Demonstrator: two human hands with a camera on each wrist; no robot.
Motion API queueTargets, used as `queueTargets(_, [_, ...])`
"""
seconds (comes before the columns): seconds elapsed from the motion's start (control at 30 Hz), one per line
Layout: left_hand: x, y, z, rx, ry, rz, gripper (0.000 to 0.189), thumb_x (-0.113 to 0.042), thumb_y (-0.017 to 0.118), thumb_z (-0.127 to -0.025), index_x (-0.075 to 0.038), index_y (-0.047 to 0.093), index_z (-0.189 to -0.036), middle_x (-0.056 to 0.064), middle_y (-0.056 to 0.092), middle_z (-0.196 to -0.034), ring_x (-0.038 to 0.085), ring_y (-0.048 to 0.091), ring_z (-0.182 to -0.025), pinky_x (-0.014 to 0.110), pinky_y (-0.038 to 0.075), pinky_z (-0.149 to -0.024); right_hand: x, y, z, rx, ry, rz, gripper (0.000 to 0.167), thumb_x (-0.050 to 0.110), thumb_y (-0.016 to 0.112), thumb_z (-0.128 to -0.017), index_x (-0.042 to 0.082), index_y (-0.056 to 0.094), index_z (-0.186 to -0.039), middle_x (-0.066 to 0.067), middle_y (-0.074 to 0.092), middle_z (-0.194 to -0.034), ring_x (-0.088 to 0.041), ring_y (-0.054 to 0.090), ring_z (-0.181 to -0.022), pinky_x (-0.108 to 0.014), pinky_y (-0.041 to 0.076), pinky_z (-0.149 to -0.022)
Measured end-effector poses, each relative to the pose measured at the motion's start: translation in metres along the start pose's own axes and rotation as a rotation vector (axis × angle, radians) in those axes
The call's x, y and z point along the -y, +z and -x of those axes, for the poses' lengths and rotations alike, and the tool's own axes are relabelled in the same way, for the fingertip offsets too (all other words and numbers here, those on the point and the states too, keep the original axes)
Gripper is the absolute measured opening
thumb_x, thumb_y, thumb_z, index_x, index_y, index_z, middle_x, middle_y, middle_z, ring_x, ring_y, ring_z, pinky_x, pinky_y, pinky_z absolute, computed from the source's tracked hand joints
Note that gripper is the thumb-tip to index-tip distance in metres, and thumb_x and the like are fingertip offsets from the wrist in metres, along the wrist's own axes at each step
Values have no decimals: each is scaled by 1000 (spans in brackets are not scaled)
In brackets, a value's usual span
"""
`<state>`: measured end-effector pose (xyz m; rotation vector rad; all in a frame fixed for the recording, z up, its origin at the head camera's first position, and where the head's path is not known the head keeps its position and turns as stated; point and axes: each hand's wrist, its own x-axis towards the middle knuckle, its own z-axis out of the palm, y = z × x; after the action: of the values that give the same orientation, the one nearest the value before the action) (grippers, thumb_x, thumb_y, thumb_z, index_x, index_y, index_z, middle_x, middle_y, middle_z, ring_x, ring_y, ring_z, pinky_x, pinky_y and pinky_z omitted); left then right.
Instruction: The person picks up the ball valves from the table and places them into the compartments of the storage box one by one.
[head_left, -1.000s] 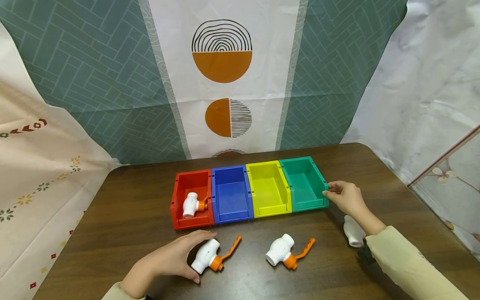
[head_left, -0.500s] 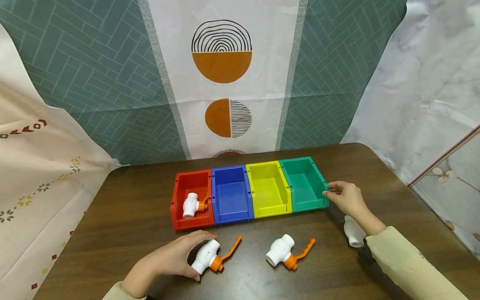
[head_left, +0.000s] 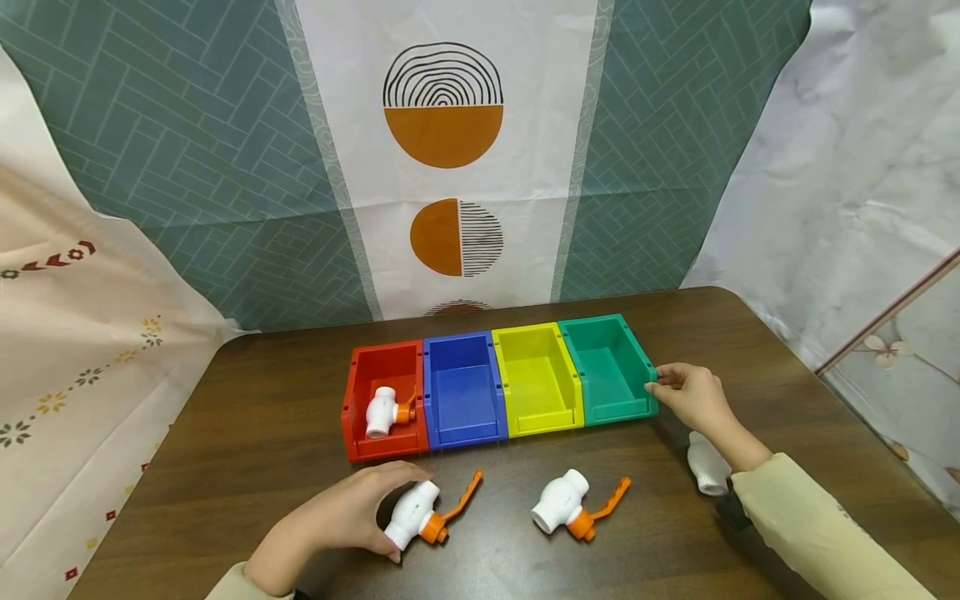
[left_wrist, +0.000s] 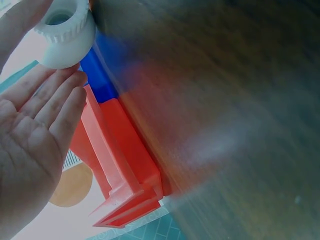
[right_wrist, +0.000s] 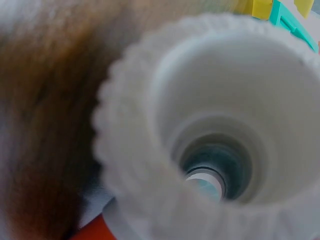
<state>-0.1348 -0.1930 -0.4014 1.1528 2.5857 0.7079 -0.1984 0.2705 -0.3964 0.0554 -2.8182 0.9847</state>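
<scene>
My left hand (head_left: 360,508) curves round a white ball valve (head_left: 412,513) with an orange lever, near the front of the table. Its thumb meets the near end and a fingertip the far end. In the left wrist view the valve's ribbed open end (left_wrist: 62,22) shows beside the thumb, with the other fingers stretched out below. At the right, my right hand (head_left: 693,396) pinches the side wall of the green bin (head_left: 611,367) between thumb and fingers. Under that wrist lies another white valve (head_left: 707,463), partly hidden by the arm; its ribbed mouth (right_wrist: 125,125) fills the right wrist view.
Red (head_left: 360,450), blue (head_left: 465,433) and yellow (head_left: 543,419) bins stand joined in a row with the green one. A ball valve (head_left: 382,412) lies in the red bin. One more valve (head_left: 561,500) lies on the dark wooden table (head_left: 277,400). Patterned cloth hangs behind.
Almost nothing differs. Both hands, the valves and the bins keep their places, and the left thumb shifts only very slightly.
</scene>
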Motion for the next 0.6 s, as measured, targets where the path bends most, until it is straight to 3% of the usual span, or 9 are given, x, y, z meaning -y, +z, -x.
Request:
queueTargets(0.4, [1,2,1,-45,43,-44,73,-27,91,-58,-7,58,-120,-1,63,-116,15,59,-105,34,50,-93,1,-1,0,-1,-1,1,33,12,66,-88,-13,62,-109,-28,67,-99,-41,64,-91,-46,56,-72])
queueTargets(0.6, [-1,1,2,-36,32,-43,71,-28,90,-59,-9,58,-119,-3,63,-115,13,58,-104,33,51,-92,1,0,1,-7,-10,-1,33,11,66,-88,-14,62,-108,-28,67,-98,-41,65,-90,-46,56,-72])
